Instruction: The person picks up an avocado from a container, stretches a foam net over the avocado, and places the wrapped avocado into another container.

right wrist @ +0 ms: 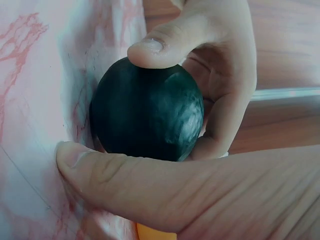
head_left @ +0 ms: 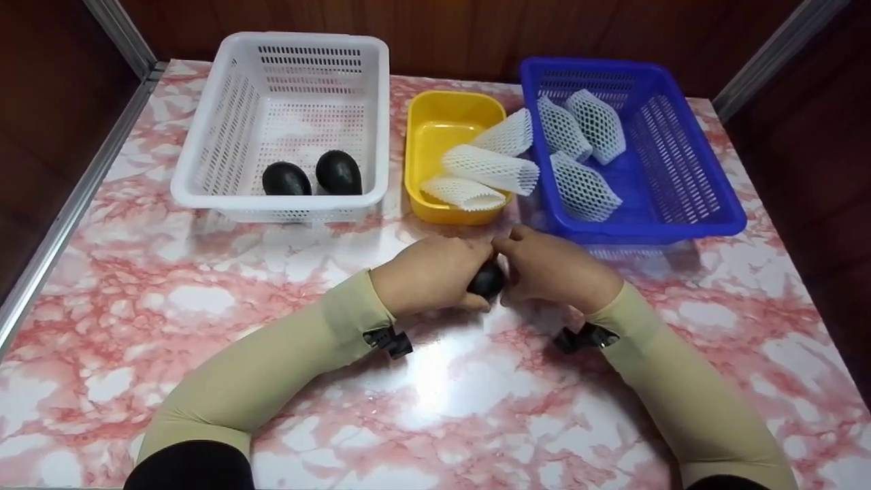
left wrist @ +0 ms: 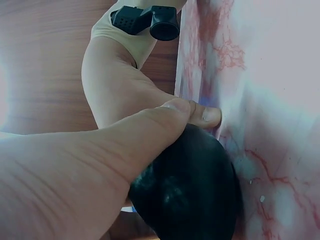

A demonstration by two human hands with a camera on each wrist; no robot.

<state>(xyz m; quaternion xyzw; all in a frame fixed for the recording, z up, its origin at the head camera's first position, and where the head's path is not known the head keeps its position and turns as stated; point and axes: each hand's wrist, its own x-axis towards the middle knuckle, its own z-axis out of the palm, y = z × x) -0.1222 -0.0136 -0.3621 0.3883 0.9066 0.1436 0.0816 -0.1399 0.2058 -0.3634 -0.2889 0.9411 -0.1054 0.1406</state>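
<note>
A dark avocado (head_left: 486, 280) is between both hands just above the marbled table, in front of the yellow bin. My left hand (head_left: 435, 272) grips it from the left; in the right wrist view the left thumb (right wrist: 155, 50) presses its top side and the fingers curl behind it. From the other side my right hand (head_left: 554, 269) bends round the avocado, its thumb (right wrist: 100, 167) lying along the lower side, close to the tabletop. In the head view the fingertips of the two hands meet at the far side. The right fingers are mostly hidden behind the fruit.
A white basket (head_left: 280, 202) at back left contains two avocados (head_left: 339, 173). The yellow bin (head_left: 456, 216) holds several white foam net sleeves (head_left: 490, 168), some leaning over its right rim. In the blue basket (head_left: 708, 184) at back right lie three net-wrapped pieces (head_left: 585, 187).
</note>
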